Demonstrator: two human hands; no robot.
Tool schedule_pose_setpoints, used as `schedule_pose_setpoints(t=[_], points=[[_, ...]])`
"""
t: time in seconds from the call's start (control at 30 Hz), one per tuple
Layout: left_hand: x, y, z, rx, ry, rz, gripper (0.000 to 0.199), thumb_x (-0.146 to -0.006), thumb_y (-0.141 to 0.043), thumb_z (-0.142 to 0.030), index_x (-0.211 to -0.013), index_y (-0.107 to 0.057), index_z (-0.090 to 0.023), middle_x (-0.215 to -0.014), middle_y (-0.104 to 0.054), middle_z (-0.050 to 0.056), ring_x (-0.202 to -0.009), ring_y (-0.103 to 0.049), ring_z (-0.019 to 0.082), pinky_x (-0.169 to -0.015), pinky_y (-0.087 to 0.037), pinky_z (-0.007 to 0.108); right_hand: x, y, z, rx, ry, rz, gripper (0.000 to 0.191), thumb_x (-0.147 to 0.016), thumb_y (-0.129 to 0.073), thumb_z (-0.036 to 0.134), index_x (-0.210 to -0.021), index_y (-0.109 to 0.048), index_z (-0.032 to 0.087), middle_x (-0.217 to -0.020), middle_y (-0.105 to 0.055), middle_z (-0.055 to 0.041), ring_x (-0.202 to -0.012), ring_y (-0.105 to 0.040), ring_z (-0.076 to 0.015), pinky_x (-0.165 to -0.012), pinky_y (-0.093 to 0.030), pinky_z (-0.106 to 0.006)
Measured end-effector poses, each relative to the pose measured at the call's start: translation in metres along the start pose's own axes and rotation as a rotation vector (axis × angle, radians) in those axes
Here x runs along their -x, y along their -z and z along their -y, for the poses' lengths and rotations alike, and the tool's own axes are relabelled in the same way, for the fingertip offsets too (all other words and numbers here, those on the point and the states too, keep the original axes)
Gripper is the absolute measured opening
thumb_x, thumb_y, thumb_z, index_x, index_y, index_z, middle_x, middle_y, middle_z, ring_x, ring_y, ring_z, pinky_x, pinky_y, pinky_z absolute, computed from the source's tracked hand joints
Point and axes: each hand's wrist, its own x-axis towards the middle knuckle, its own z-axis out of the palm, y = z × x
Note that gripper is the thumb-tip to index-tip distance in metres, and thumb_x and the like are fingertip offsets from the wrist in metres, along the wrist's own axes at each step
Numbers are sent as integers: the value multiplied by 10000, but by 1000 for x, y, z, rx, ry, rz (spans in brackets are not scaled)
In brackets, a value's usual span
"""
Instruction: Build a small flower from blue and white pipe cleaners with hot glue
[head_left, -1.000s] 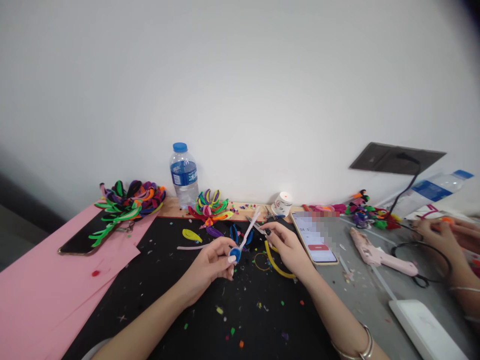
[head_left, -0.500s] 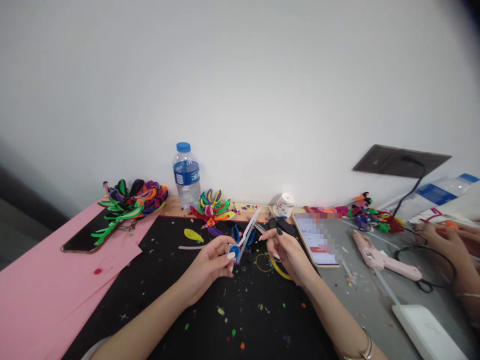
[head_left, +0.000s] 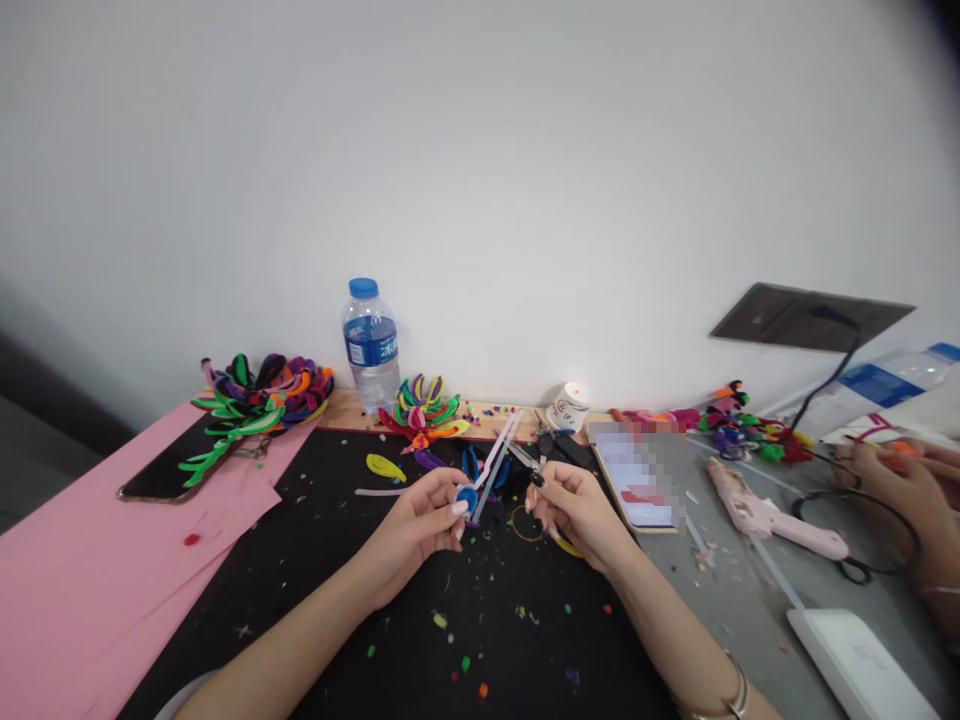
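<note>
Between thumb and fingers, my left hand (head_left: 424, 515) pinches a small round blue piece (head_left: 466, 498), kind unclear. A pale bent strip (head_left: 495, 450) rises from beside it, and a greyish straight strip (head_left: 496, 478) runs close behind. My right hand (head_left: 574, 505) is closed in a pinch to the right, apart from the blue piece; whatever its fingertips hold, if anything, is too small to make out. Just beyond it lie scissors (head_left: 523, 456). A yellow strip (head_left: 568, 547) shows partly under this hand. Yellow (head_left: 385, 467) and blue fuzzy loops (head_left: 470, 464) lie on the black mat (head_left: 420, 640).
Behind stand a water bottle (head_left: 370, 345), a pipe-cleaner flower (head_left: 424, 410) and a paper cup (head_left: 568, 408). A larger pipe-cleaner bunch (head_left: 262, 400) overlaps a phone (head_left: 169, 468) at left. Rightward are another phone (head_left: 637, 480), a pink glue gun (head_left: 772, 515), its cable, and another person's hands (head_left: 892, 475).
My right hand's fingers have drawn together into a pinch, and the hand has shifted slightly. My left hand keeps its hold on the blue piece. The view has tilted a little.
</note>
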Motion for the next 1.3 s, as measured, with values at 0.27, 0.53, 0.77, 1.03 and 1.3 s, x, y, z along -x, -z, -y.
schedule_pose_setpoints(t=[0.27, 0.53, 0.77, 1.03, 1.3], points=[[-1, 2, 3, 3, -4, -17, 215, -738, -641, -223, -943, -578, -228, -727, -448, -36, -593, -463, 68, -552, -437, 199, 0, 1, 1, -78, -55, 27, 281, -824, -526, 415, -753, -520, 143, -658, -664, -71, -528, -636, -139, -518, -505, -240], [0, 1, 1, 4, -4, -17, 225, -730, -649, -228, -945, -583, -219, -732, -446, -30, -593, -466, 69, -549, -438, 199, 2, 1, 4, -121, -61, 108, 348, -893, -308, 486, -1076, -415, 210, -703, -674, -76, -615, -671, -192, -579, -510, -293], [0, 1, 2, 4, 4, -23, 220, -728, -653, -228, -937, -585, -225, -728, -450, -33, -600, -464, 68, -557, -438, 198, 3, 1, 8, -70, -50, 92, 437, -865, -320, 535, -1171, -361, 227, -925, -666, -127, -613, -670, -192, -533, -513, -296], [-1, 1, 1, 9, 1, -25, 230, -718, -660, -234, -936, -589, -222, -728, -460, -30, -597, -468, 71, -550, -428, 199, 1, 5, 5, 12, 5, 68, 398, -885, -288, 493, -1164, -389, 227, -1060, -617, -145, -477, -601, -133, -368, -419, -218], [0, 0, 1, 11, 6, -40, 245, -704, -672, -240, -934, -590, -227, -728, -471, -31, -590, -467, 74, -549, -423, 206, 1, 3, 8, 28, 54, 39, 328, -846, -440, 416, -1086, -458, 193, -835, -601, -63, -465, -445, -80, -394, -339, -187]])
